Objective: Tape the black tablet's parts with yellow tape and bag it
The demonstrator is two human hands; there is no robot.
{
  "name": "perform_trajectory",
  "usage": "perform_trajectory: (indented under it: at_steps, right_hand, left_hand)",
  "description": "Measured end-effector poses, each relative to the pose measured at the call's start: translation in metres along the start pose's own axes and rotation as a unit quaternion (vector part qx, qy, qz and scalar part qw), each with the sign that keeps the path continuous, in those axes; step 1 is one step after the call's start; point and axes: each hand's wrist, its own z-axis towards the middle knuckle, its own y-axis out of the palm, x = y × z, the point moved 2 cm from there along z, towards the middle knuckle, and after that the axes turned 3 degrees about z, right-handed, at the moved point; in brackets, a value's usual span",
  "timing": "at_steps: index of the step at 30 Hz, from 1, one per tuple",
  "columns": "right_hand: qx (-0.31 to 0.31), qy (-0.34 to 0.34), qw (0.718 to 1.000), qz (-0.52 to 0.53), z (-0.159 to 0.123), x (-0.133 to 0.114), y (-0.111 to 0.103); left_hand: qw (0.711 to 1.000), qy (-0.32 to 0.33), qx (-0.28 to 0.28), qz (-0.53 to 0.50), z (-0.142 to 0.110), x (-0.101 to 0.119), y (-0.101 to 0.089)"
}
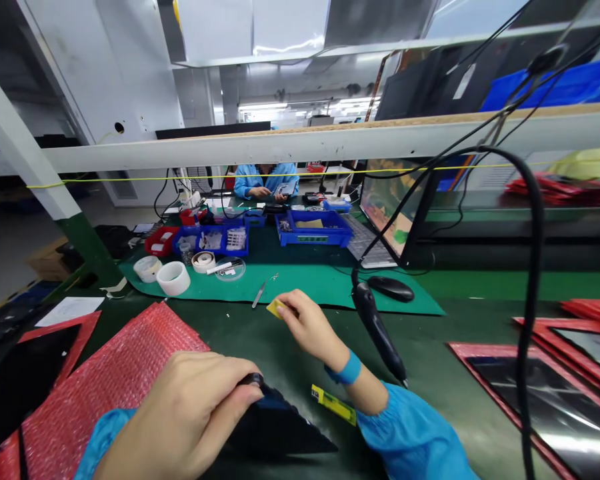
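Yellow tab (275, 308) pinched in your right hand (307, 327), left hand (190, 407) gripping the dark panel (280, 427) low centre — seemingly mid-job.

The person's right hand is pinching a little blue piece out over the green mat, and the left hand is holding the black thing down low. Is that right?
Not quite. In the head view the right hand pinches a little yellow piece, not a blue one. The rest holds: it is out by the green mat, and the left hand holds the black thing down low.

black panel (280, 427) – corner under left hand (190, 413), co-worker's head (266, 168) hidden
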Motion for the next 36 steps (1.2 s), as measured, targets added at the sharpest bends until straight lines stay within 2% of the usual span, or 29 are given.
perform_trajectory:
  at_steps: [4, 8, 10, 13, 19, 23, 27, 36]
  right_hand:
    - [0.019, -0.008, 0.993, 0.119, -0.027, -0.055, -0.022]
    - [0.076, -0.049, 0.961, 0.262, -0.058, -0.092, -0.031]
    - [0.072, -0.095, 0.959, 0.257, -0.066, -0.104, -0.033]
    - [0.047, -0.150, 0.968, 0.198, -0.072, -0.118, -0.036]
    - [0.028, -0.203, 0.969, 0.140, -0.080, -0.126, -0.031]
    - [0.013, -0.241, 0.970, 0.034, -0.084, -0.127, -0.022]
    - [0.020, -0.283, 0.957, -0.050, -0.083, -0.126, -0.015]
    - [0.047, -0.302, 0.948, -0.092, -0.082, -0.119, -0.005]
  left_hand:
    - [1.000, 0.013, 0.005, -0.007, 0.001, 0.001, 0.000]
    - [0.999, 0.026, 0.016, -0.009, 0.003, 0.004, 0.000]
    - [0.999, 0.030, 0.018, -0.007, 0.005, 0.006, 0.001]
    - [0.999, 0.033, 0.024, 0.000, 0.005, 0.008, 0.000]
    - [0.998, 0.050, 0.039, 0.013, 0.002, 0.012, 0.000]
    - [0.999, 0.044, 0.021, 0.004, 0.002, 0.011, 0.002]
    - [0.999, 0.044, 0.014, -0.003, 0.003, 0.010, 0.003]
    - [0.998, 0.036, 0.046, -0.001, -0.001, 0.006, 0.001]
